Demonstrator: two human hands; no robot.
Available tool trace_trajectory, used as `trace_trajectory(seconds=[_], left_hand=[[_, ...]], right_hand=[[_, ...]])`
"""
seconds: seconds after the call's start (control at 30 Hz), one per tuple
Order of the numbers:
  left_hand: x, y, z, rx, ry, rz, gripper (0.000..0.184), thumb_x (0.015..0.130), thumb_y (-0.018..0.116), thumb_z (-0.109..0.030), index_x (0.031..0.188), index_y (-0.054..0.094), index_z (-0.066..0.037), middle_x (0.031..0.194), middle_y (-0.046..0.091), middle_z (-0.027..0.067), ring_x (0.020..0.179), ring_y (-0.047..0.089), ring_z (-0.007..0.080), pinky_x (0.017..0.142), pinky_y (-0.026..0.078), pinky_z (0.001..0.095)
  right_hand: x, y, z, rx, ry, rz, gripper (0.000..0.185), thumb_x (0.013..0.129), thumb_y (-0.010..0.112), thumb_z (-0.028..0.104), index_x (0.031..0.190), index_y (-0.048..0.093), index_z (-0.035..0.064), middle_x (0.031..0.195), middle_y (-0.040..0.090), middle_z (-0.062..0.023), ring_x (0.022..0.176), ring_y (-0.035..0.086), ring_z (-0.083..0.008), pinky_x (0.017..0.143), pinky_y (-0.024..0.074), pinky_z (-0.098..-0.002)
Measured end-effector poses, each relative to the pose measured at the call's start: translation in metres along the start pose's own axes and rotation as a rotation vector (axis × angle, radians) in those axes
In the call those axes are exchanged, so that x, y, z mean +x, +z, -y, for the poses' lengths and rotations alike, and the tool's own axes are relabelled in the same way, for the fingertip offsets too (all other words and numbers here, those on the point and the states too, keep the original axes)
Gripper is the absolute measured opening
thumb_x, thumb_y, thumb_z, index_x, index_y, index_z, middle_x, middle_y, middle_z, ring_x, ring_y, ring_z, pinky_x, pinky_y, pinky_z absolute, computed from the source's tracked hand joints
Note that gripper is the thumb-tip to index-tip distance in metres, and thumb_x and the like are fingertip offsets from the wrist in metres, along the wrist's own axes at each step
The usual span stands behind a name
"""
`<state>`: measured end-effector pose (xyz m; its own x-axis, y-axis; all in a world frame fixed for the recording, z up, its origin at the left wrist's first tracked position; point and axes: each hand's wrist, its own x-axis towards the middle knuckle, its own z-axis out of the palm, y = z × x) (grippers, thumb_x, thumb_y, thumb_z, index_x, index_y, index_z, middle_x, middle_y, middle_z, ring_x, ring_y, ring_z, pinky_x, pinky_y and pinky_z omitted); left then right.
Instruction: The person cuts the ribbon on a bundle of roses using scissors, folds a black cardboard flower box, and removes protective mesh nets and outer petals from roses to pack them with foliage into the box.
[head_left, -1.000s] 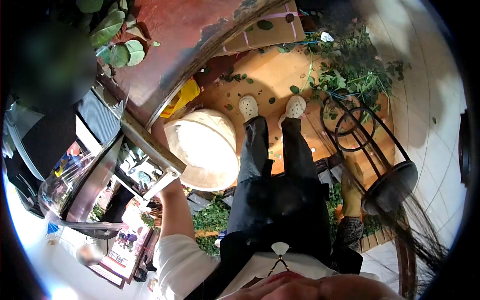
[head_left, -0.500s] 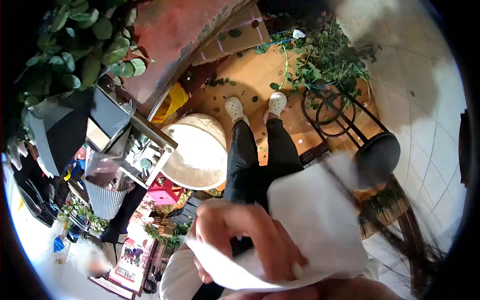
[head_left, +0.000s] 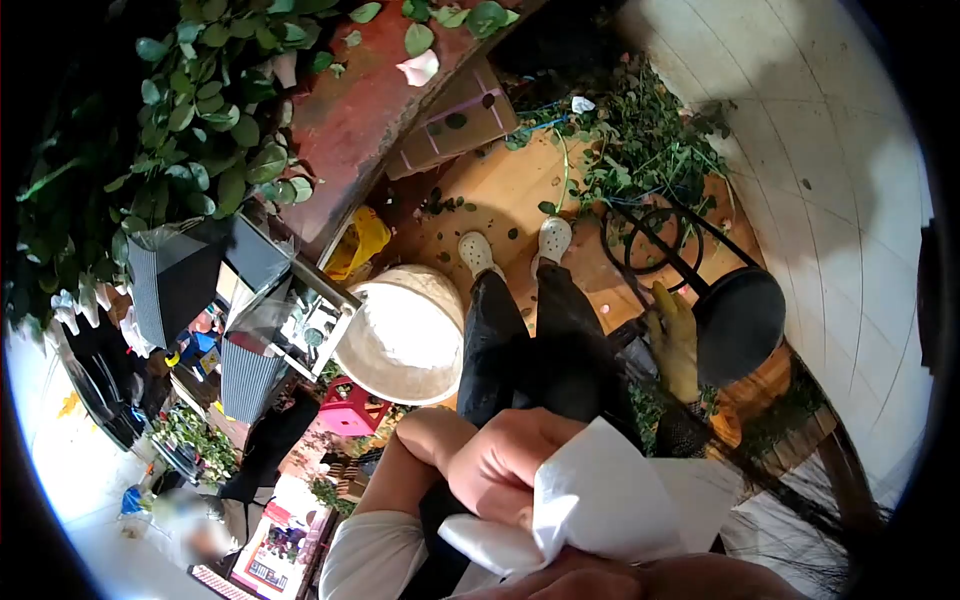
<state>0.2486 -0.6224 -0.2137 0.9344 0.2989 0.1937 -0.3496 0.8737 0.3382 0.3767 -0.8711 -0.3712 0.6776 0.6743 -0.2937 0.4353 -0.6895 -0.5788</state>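
Just below the face, my bare left hand (head_left: 505,465) is closed around a crumpled white sheet (head_left: 600,495), which looks like tissue or paper and hides some of the fingertips. My right hand (head_left: 675,345) wears a yellow glove. It hangs low beside the black round stool (head_left: 740,325), with its fingers apart and nothing visible in them. A large pale tub (head_left: 405,335) stands on the floor to the left of my legs.
Leafy stems cover the red worktop (head_left: 345,125) at upper left. Cut greenery (head_left: 650,150) lies on the floor near the stool. A cardboard box (head_left: 450,120), yellow bag (head_left: 360,243), pink stool (head_left: 350,408) and open drawer (head_left: 315,330) are around. Another person (head_left: 205,525) is at lower left.
My left hand has come from beside the drawer to near the face and now holds the white sheet. More of the leafy worktop shows. The gloved hand's fingers are now spread.
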Motion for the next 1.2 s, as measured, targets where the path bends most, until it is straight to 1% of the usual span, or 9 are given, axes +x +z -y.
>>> trace_trajectory(seconds=[0.23,0.3,0.47,0.6,0.73,0.83,0.93,1.1,1.2], left_hand=[[0.010,-0.009,0.015,0.511,-0.049,-0.284,0.022,0.095,0.060,-0.012,0.109,0.063,0.004,0.106,0.067,0.0186,0.093,0.067,0.0320,0.082,0.053,0.0412],[0.008,-0.007,0.015,0.685,-0.118,-0.298,0.017,0.096,0.059,-0.011,0.107,0.063,0.002,0.102,0.067,0.0158,0.088,0.067,0.0295,0.078,0.053,0.0385],[0.047,0.016,0.047,0.735,0.310,0.014,0.015,0.098,0.056,-0.009,0.086,0.064,-0.006,0.085,0.065,0.0055,0.067,0.063,0.0191,0.055,0.048,0.0309],[0.007,-0.008,0.060,0.406,0.025,0.138,0.003,0.087,0.067,-0.011,0.086,0.065,-0.009,0.085,0.065,0.0058,0.077,0.066,0.0245,0.066,0.052,0.0352],[0.041,-0.068,0.089,0.855,-0.167,-0.743,0.015,0.095,0.050,-0.011,0.095,0.063,-0.003,0.080,0.062,0.0036,0.074,0.060,0.0164,0.068,0.048,0.0283],[0.092,-0.105,0.138,0.261,-0.300,-1.191,0.022,0.100,0.044,-0.013,0.097,0.061,0.001,0.075,0.059,0.0021,0.067,0.053,0.0112,0.063,0.044,0.0264],[0.056,-0.139,0.227,0.777,-0.105,-0.912,0.021,0.101,0.047,-0.015,0.097,0.059,0.002,0.076,0.060,0.0052,0.069,0.057,0.0183,0.064,0.046,0.0318],[0.058,-0.078,0.148,2.037,-0.024,-0.230,0.029,0.097,0.056,-0.021,0.111,0.062,0.004,0.128,0.055,0.0180,0.128,0.045,0.0406,0.105,0.037,0.0482],[0.007,-0.113,0.133,1.320,-0.436,-0.298,0.051,0.102,0.050,-0.034,0.138,0.048,0.003,0.144,0.044,0.0237,0.137,0.037,0.0434,0.111,0.033,0.0474]], right_hand=[[-0.003,-0.011,-0.013,0.042,0.154,0.034,0.038,0.098,0.057,0.012,0.134,0.056,0.0024,0.116,0.064,-0.0207,0.109,0.057,-0.0412,0.096,0.0442,-0.0480],[-0.007,0.004,-0.037,0.063,-0.019,-0.105,0.039,0.096,0.058,0.009,0.134,0.056,0.0025,0.115,0.064,-0.0202,0.107,0.058,-0.0400,0.095,0.0445,-0.0478],[-0.012,-0.004,-0.032,0.157,0.152,-0.060,0.041,0.094,0.060,0.005,0.135,0.056,0.0053,0.112,0.063,-0.0203,0.097,0.058,-0.0375,0.091,0.0448,-0.0457],[-0.019,-0.007,-0.044,0.199,0.145,-0.086,0.043,0.093,0.062,0.004,0.135,0.056,0.0050,0.103,0.060,-0.0192,0.088,0.055,-0.0331,0.080,0.0467,-0.0405],[-0.031,-0.019,-0.034,0.182,0.248,-0.088,0.041,0.097,0.059,0.008,0.138,0.055,0.0047,0.124,0.058,-0.0190,0.109,0.058,-0.0296,0.090,0.0493,-0.0378],[-0.040,-0.022,-0.038,0.568,0.486,0.038,0.053,0.103,0.054,0.018,0.152,0.037,0.0077,0.149,0.046,-0.0176,0.136,0.047,-0.0287,0.106,0.0439,-0.0381],[-0.017,-0.028,-0.004,1.559,0.507,0.004,0.072,0.103,0.055,0.024,0.159,0.013,0.0120,0.156,0.032,-0.0178,0.137,0.043,-0.0327,0.107,0.0439,-0.0445],[0.006,-0.003,-0.038,0.843,0.053,0.021,0.064,0.100,0.060,0.027,0.153,0.030,0.0080,0.146,0.046,-0.0146,0.123,0.055,-0.0252,0.095,0.0514,-0.0391],[0.068,-0.010,-0.054,0.672,0.225,-0.050,0.047,0.100,0.057,0.025,0.137,0.048,-0.0025,0.132,0.058,-0.0133,0.110,0.061,-0.0237,0.095,0.0511,-0.0343]])
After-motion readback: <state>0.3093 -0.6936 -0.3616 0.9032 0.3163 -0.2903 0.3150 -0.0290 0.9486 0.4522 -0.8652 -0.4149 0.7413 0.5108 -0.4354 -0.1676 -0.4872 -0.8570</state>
